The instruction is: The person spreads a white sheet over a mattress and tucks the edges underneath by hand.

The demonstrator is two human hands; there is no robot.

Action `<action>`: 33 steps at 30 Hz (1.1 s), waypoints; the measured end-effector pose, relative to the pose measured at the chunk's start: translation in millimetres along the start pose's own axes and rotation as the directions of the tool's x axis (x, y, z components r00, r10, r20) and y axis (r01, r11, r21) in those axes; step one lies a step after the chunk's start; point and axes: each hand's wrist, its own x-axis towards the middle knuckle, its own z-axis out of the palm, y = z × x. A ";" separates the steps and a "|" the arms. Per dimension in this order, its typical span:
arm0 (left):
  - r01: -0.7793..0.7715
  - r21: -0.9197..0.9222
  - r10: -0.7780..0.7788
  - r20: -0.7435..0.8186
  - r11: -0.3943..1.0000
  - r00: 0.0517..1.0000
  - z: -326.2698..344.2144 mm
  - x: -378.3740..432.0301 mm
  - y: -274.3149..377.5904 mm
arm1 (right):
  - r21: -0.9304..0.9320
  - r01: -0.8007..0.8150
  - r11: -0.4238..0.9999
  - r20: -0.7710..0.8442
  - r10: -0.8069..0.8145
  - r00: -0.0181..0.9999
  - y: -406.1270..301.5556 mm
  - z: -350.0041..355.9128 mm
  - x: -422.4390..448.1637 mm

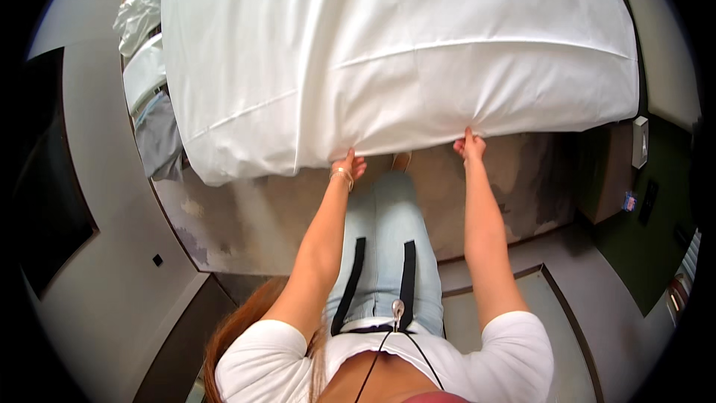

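Note:
A white bed sheet point(403, 89) spreads over the bed before me, its near edge hanging over the side. My left hand point(351, 166) pinches that edge near the middle, thumb on top and fingers below; a bracelet circles the wrist. Farther right, my right hand point(471, 146) grips the same edge, pulling creases into the cloth around the thumb. A raised fold runs up the sheet to the left of my left hand. The mattress is hidden beneath the cloth.
Grey cloth point(159, 137), a white chair point(146, 75) and a crumpled white plastic bag point(137, 17) are along the left wall. A dark screen point(56, 173) hangs there. At right, a bedside cabinet point(607, 173) stands by the bed, with a white tissue box point(640, 143). Patterned carpet point(257, 224) covers the floor.

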 end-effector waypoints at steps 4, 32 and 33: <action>-0.190 -0.067 0.165 -0.274 0.979 0.947 -19.6 25.9 -19.0 | -0.263 0.199 0.944 -0.025 -0.213 0.977 21.0 13.8 3.3; -0.142 -0.160 0.139 -0.029 0.977 0.990 -10.2 36.3 -21.5 | -0.257 0.189 0.948 -0.018 -0.200 0.980 -1.0 24.1 -35.5; -0.173 -0.176 0.167 -0.047 0.969 0.985 0.5 24.9 -21.1 | -0.332 0.203 0.921 -0.012 -0.219 0.976 -6.0 16.2 -37.6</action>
